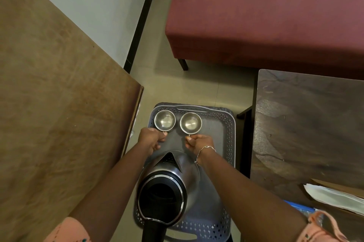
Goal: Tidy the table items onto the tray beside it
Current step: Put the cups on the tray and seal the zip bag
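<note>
**A:** What sits on the grey tray (229, 137) at this moment?

**B:** Two steel cups and a steel kettle (173, 184). The tray, a perforated plastic one, rests low between a brown table (59, 94) on the left and a dark wooden table (311, 123) on the right. The kettle stands upright at the tray's near end, its lid open and its spout pointing toward the far edge.

**A:** And the cups?

**B:** They stand side by side along the far edge, mouths up and both empty. The left cup (165, 120) is in the far left corner; the right cup (190, 123) is just beside it, not touching, nearer the middle of that edge.

**A:** What are the hands doing?

**B:** The left hand (150, 140) is closed around the handle of the left cup, fingers curled together at its near side. The right hand (200, 143), a thin bracelet (205, 150) at its wrist, is pinched shut on the handle of the right cup in the same way. Both forearms pass either side of the kettle.

**A:** Anything else in view?

**B:** A maroon upholstered bench (266, 15) stands across the far side of the floor. Papers (332, 196) lie at the near edge of the dark wooden table. Peach sleeves (67, 231) show at the bottom corners.
</note>
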